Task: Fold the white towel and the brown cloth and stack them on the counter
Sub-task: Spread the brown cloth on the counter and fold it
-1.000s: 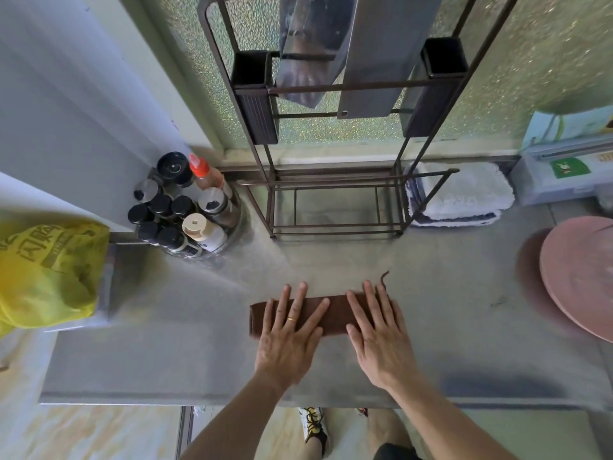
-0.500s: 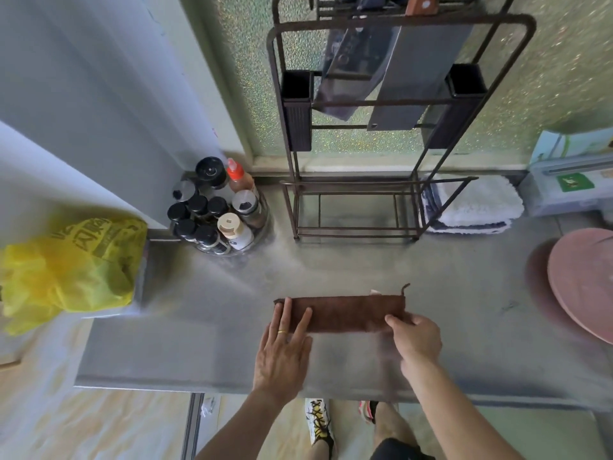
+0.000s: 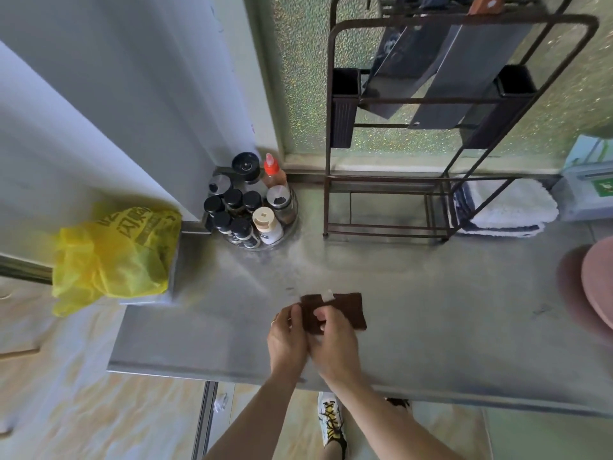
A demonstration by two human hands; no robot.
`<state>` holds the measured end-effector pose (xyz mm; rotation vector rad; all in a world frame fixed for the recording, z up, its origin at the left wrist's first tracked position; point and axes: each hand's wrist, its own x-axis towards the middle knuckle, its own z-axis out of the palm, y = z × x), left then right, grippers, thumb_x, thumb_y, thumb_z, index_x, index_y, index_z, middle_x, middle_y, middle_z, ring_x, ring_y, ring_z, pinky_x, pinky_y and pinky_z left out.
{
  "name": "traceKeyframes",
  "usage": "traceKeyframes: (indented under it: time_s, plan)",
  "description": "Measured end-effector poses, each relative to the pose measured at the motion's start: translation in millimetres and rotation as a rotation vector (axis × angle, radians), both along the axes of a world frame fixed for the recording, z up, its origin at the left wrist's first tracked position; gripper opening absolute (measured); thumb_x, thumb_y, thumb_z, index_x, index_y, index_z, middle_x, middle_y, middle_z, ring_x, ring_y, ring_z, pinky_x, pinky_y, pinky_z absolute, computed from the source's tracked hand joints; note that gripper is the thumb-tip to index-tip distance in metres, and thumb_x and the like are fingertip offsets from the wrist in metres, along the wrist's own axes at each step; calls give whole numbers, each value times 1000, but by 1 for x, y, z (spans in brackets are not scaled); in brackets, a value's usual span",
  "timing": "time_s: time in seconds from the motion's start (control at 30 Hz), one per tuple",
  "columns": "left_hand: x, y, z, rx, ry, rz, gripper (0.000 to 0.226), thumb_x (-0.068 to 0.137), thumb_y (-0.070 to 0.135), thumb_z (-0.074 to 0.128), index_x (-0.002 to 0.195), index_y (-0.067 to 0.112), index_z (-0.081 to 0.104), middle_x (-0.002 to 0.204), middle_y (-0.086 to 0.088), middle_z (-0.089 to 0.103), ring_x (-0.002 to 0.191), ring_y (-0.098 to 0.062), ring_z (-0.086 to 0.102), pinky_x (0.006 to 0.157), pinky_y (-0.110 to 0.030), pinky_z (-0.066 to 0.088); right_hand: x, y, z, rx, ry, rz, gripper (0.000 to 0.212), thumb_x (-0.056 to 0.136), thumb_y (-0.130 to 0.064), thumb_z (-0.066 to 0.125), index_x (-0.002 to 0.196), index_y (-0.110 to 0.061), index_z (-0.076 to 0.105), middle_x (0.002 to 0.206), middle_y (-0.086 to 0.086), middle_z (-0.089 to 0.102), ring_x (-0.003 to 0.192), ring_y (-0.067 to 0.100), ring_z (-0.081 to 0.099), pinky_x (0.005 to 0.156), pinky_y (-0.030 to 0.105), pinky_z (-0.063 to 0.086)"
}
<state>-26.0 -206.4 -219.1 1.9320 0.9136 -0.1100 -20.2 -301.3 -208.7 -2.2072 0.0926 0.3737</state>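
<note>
I find the brown cloth (image 3: 341,312) folded into a short thick rectangle, lying on the steel bench (image 3: 447,303) near its front edge. A small white tag (image 3: 327,295) shows at its far edge. Both hands meet at the cloth's left end: the left hand (image 3: 287,340) pinches that end, its grip narrow on the fabric; the right hand (image 3: 333,343) lies over the near left corner, fingers curled onto the cloth. The white towel (image 3: 510,207) sits folded at the bench's back right, just beside the metal rack (image 3: 391,200), well apart from the cloth
</note>
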Motion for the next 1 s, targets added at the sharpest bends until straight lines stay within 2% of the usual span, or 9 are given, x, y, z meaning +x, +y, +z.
traceKeyframes:
  time_s: [0.13,0.23,0.3,0.37,0.53,0.63,0.7,0.83,1.0]
  plan:
    - [1,1,-1,51,-25,-58,27,100,27,52,120,17,65,115,-9,68,97,-22,66,81,-31,49,-7,-20,0,-111,-209,57,23,85,-13,67,105,-21,61,107,-4,65,99,18,61,84,39,55]
    - [-1,0,-5,249,-208,-262,36,102,26,48,137,20,51,138,-6,52,120,-23,56,99,-37,49,3,-42,-3,-313,-375,99,32,94,-16,56,127,-19,57,141,3,53,131,24,48,106,41,46]
    - [0,-3,-14,407,-293,-534,42,104,25,42,146,21,42,158,-7,35,146,-24,32,116,-37,36,13,-51,-14,-416,-334,197,47,100,-27,46,146,-21,41,162,8,28,149,27,26,117,40,33]
    - [1,-3,-27,563,-275,-775,49,106,29,36,154,20,30,165,-8,20,154,-23,10,122,-42,26,19,-57,-30,-479,-302,316,57,102,-37,37,155,-22,23,167,9,10,154,27,10,121,42,26]
    - [5,4,-46,671,-138,-912,56,106,37,26,158,25,9,167,-2,4,154,-21,-3,125,-41,18,25,-61,-50,-563,-248,389,65,102,-48,28,158,-22,9,168,9,5,154,32,5,121,50,25]
    - [10,8,-43,642,-142,-951,57,106,40,28,158,23,12,167,-4,9,154,-21,-2,125,-39,15,25,-59,-50,-529,-223,373,65,101,-49,27,158,-21,12,167,9,8,154,32,7,121,49,23]
    - [13,15,-34,560,-149,-911,58,104,41,34,156,19,22,165,-5,22,153,-22,12,123,-39,25,27,-63,-43,-474,-197,307,66,100,-49,33,157,-20,17,166,11,17,152,32,15,121,46,27]
    - [16,32,-15,471,-187,-791,41,96,39,46,133,19,50,139,1,52,127,-19,49,98,-37,53,26,-81,-28,-359,-227,96,57,95,-36,57,146,-12,41,127,12,56,114,31,51,99,43,48]
    - [33,38,-9,448,-140,-792,25,91,35,48,105,17,59,110,-1,61,103,-23,56,82,-42,55,32,-82,-24,-244,-138,84,46,90,-25,66,134,-17,52,107,8,58,98,29,56,86,44,54]
